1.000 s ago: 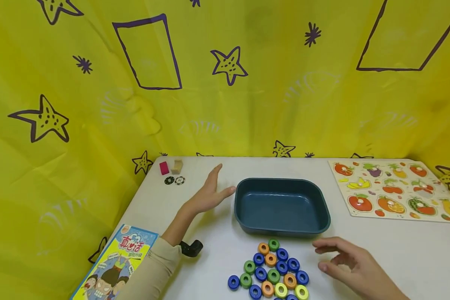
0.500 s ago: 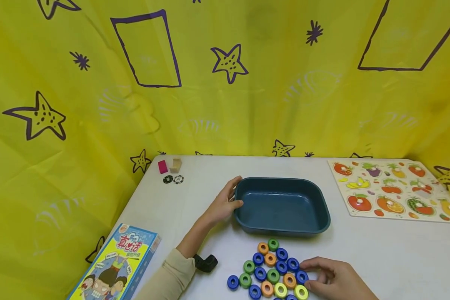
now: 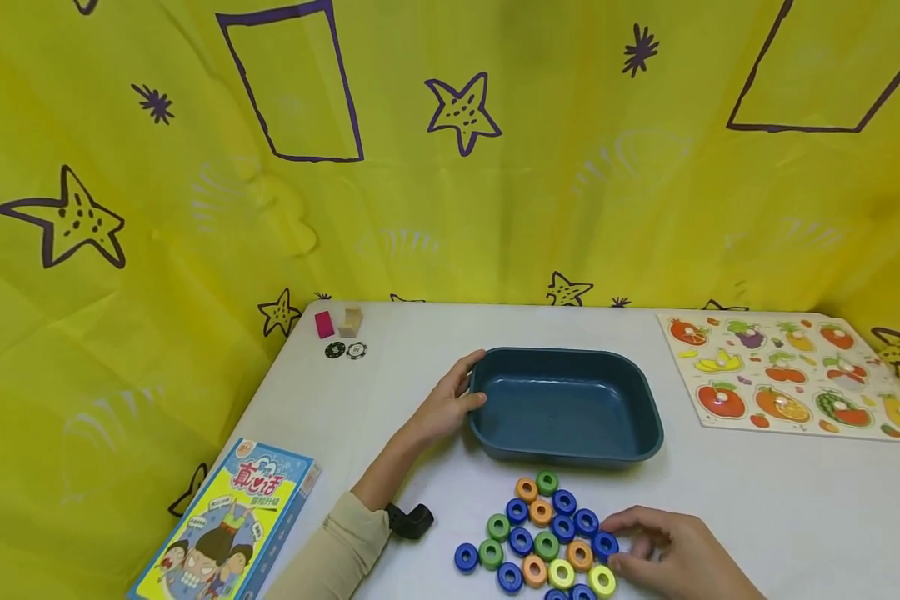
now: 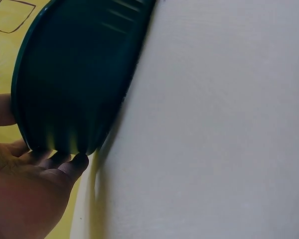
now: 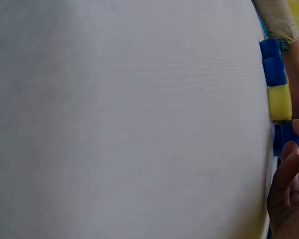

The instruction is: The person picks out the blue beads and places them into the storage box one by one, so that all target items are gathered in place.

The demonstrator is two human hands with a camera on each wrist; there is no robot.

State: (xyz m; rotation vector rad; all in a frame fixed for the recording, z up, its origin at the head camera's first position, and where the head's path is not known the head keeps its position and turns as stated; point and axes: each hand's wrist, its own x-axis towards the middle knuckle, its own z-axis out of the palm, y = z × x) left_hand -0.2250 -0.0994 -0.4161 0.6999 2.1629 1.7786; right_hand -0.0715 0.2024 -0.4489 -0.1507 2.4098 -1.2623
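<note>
A dark blue-green rectangular tub [image 3: 562, 417] sits on the white table. My left hand [image 3: 444, 408] grips its left end, thumb over the rim and fingers against the outside wall, as the left wrist view of the tub [image 4: 70, 79] also shows. Below the tub lies a cluster of blue, green, orange and yellow rings [image 3: 546, 546]. At the cluster's right edge, my right hand [image 3: 671, 550] pinches a blue ring [image 3: 605, 547] between thumb and fingers. In the right wrist view this blue ring [image 5: 289, 133] is beside a yellow ring [image 5: 279, 102].
A fruit puzzle board [image 3: 787, 375] lies at the back right. A boxed game [image 3: 228, 517] is at the front left. Two chips [image 3: 346, 350], a pink block [image 3: 324, 324] and a wooden piece [image 3: 351, 322] stand back left. A yellow curtain [image 3: 390, 208] hangs behind the table.
My left hand has moved right and taken hold of the tub's left end. My right hand has moved left to the ring cluster and pinched a blue ring.
</note>
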